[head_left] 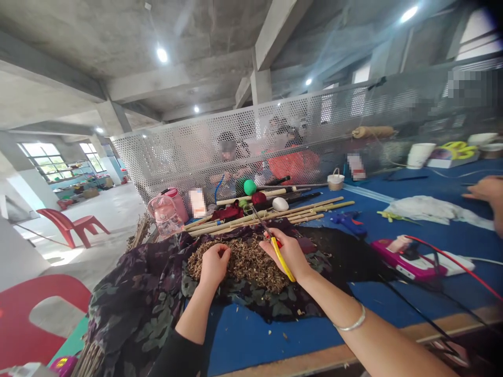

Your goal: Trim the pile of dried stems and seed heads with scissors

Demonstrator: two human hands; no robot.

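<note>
A heap of small brown dried plant pieces (251, 267) lies on a dark floral cloth (157, 293) on the blue table. My left hand (214, 264) rests at the heap's left part, thumb and fingers pinched together; whatever is between them is hidden. Above the heap's right part, my right hand (288, 254) grips yellow-handled snips (281, 256), whose thin dark blades point up and away from me. Just beyond the heap lie several pale sticks (251, 220).
Balls of yarn, one green (250, 187), sit behind the sticks. A perforated metal screen (188, 152) crosses the back. To the right are a blue glue gun (349, 222), a magenta-and-white power strip (408, 262) with cables, and another person's hand (487, 189). Red chairs (74, 228) stand left.
</note>
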